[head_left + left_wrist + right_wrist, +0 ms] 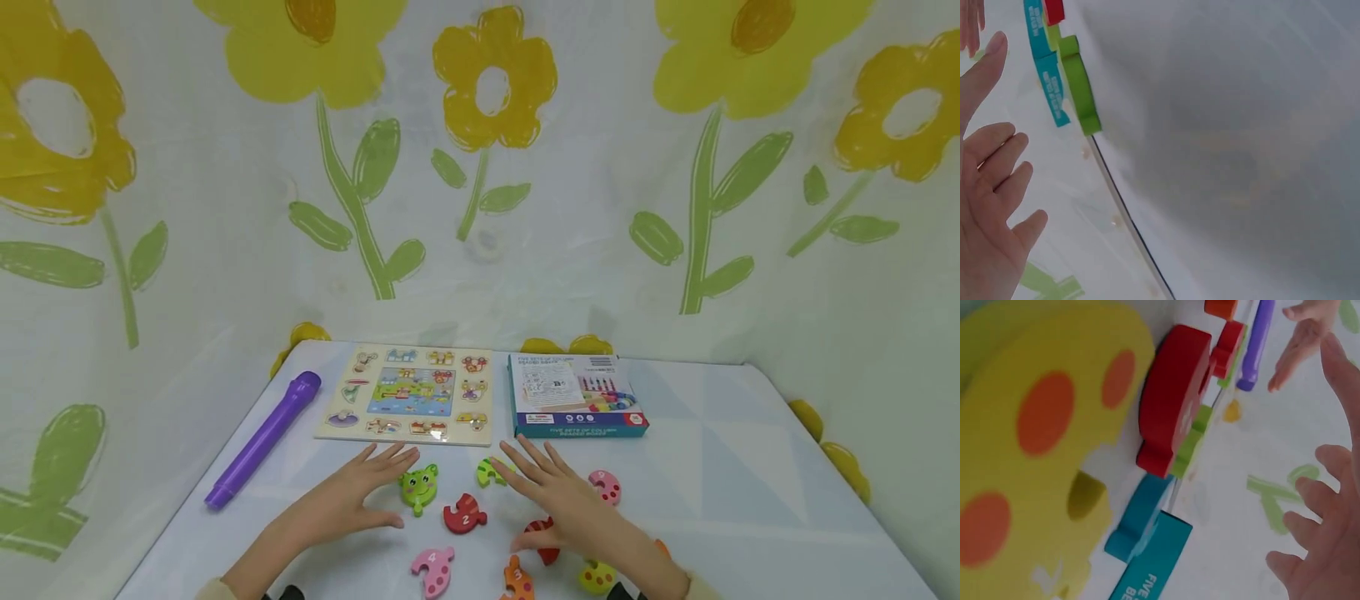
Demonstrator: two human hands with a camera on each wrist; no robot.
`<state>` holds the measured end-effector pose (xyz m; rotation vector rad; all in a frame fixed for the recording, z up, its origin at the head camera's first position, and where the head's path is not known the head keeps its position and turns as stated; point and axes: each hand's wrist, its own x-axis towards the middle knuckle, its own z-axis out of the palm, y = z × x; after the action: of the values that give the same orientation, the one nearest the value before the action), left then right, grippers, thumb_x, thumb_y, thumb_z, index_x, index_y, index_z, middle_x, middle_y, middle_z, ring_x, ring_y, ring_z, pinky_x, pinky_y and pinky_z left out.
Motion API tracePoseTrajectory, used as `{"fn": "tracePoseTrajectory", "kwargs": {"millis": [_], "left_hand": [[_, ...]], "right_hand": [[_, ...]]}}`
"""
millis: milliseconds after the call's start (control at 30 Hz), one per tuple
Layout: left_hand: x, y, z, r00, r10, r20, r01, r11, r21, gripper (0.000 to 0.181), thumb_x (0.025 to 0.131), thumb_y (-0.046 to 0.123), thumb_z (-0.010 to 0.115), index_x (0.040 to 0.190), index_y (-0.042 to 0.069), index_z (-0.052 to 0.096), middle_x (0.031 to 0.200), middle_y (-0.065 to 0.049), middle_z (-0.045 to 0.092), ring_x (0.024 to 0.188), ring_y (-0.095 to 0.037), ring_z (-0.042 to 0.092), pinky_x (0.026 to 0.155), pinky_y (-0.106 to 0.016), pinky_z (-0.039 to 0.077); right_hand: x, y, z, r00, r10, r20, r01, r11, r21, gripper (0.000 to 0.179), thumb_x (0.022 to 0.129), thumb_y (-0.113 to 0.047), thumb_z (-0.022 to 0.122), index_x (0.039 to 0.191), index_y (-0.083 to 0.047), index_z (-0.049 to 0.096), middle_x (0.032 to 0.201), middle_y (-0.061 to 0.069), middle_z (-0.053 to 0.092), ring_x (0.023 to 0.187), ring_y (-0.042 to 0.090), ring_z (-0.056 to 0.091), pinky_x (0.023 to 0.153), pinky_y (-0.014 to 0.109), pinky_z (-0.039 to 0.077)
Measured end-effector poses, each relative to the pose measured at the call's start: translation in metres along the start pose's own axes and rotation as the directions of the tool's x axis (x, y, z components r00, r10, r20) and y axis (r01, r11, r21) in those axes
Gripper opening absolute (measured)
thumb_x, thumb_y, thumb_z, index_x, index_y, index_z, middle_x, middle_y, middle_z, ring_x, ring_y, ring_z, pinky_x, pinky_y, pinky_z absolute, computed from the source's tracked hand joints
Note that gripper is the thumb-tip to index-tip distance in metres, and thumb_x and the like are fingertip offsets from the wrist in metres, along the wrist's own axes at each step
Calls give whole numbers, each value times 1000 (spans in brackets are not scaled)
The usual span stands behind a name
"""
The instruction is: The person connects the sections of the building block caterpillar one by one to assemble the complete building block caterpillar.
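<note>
flowered cloth [483,279] hangs behind a white table [750,467]. left hand [352,497] and right hand [566,506] hold nothing, fingers spread. loose shaped pieces lie around them: a green face piece [417,488] just beside the left fingertips, a red striped piece [552,556] partly hidden by the right thumb. a low sweep of that thumb could knock it into the orange 3 [517,581]. bare table opens rightward; leftward, a purple stick [262,440] lies along the edge.
</note>
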<state>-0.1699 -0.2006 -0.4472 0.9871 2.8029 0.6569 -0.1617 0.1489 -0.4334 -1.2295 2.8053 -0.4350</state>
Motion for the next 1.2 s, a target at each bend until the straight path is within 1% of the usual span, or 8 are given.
{"fn": "tracePoseTrajectory", "kwargs": {"millis": [67,200,300,467,600,767,967,1200], "left_hand": [[-1,-4,-1,999,-21,24,22,999,-28,80,84,44,71,150,14,36,154,-5,32,143,-29,24,116,-55,14],[-3,-10,-2,996,-61,57,65,995,-80,75,85,44,70,147,13,41,151,-6,38,140,-34,29,112,-58,23],[-2,-16,-3,995,-65,76,73,992,-100,72,85,46,69,145,12,45,148,-6,43,137,-35,34,108,-56,31],[4,-29,-1,994,-39,98,52,989,-135,66,85,46,68,140,14,52,142,-3,50,133,-28,43,105,-47,40],[13,-35,0,994,9,107,10,984,-180,61,85,42,70,138,14,55,139,-1,53,130,-27,47,105,-45,41],[25,-40,3,992,87,92,-64,971,-230,59,86,37,70,137,11,55,139,-3,53,129,-26,48,105,-44,40],[35,-42,6,989,100,109,-71,966,-248,60,87,38,69,139,12,53,141,0,50,131,-22,46,107,-42,39],[39,-40,9,985,114,129,-72,955,-288,58,88,32,69,140,12,51,143,-1,49,134,-26,42,110,-46,33]], "right_hand": [[2,-1,3,1000,-20,9,19,999,42,90,81,-55,69,154,-22,27,161,1,16,147,31,9,114,59,14],[4,-3,10,998,-43,43,39,994,103,88,82,-54,68,154,-22,28,159,2,23,146,28,17,112,58,22],[6,-5,13,996,-73,47,66,989,136,86,83,-53,67,153,-20,30,157,3,28,144,25,24,110,57,26],[13,-7,20,992,-94,80,80,984,159,73,87,-52,65,147,-16,42,150,-3,40,139,19,34,109,49,36],[22,-9,23,990,-65,124,40,979,200,63,87,-48,67,140,-18,52,142,-6,51,132,16,45,101,39,47],[35,-11,24,994,-41,99,14,965,260,50,87,-34,72,130,-12,62,130,-3,61,119,11,56,94,26,50],[47,-14,24,993,24,115,-56,958,283,49,84,-30,76,127,-11,64,121,-4,66,112,8,60,91,22,51],[58,-13,28,992,-18,124,-10,974,225,50,81,-26,79,126,-8,64,117,-4,68,105,3,62,86,15,50]]}}
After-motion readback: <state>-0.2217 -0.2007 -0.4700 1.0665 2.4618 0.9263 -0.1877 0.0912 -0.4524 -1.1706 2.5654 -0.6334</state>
